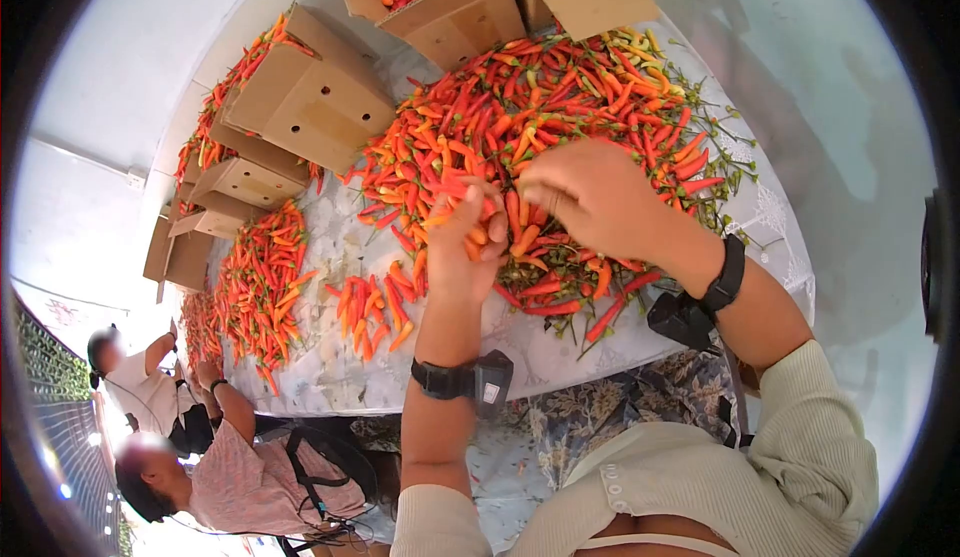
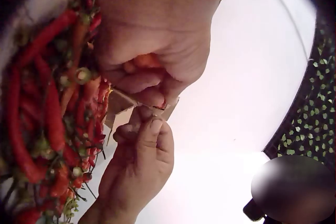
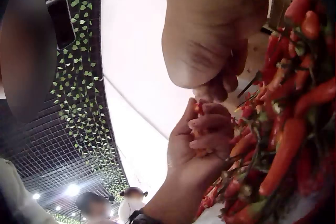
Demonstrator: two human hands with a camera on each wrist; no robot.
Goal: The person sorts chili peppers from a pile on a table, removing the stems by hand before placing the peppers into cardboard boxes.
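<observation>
My left hand (image 1: 465, 242) is raised over the heap of chili peppers (image 1: 450, 142), its fingers curled around red-orange chilies. An orange chili (image 2: 147, 60) shows inside the curled palm in the left wrist view. One red chili (image 3: 199, 108) pokes up between thumb and fingers in the right wrist view. Just to the right, my right hand (image 1: 590, 197) is bent down with thumb and fingertips (image 2: 156, 124) pinched together at the stem end of that chili. The stem itself is mostly hidden by the fingertips. Below both hands lie more chilies and loose green stems (image 1: 560, 307).
Cardboard boxes (image 1: 310, 97) filled with chilies line the far and left sides of the table. A small group of chilies (image 1: 370, 307) and a larger pile (image 1: 265, 277) lie to the left on the white tablecloth (image 1: 340, 377). Two people (image 1: 250, 477) work at the left.
</observation>
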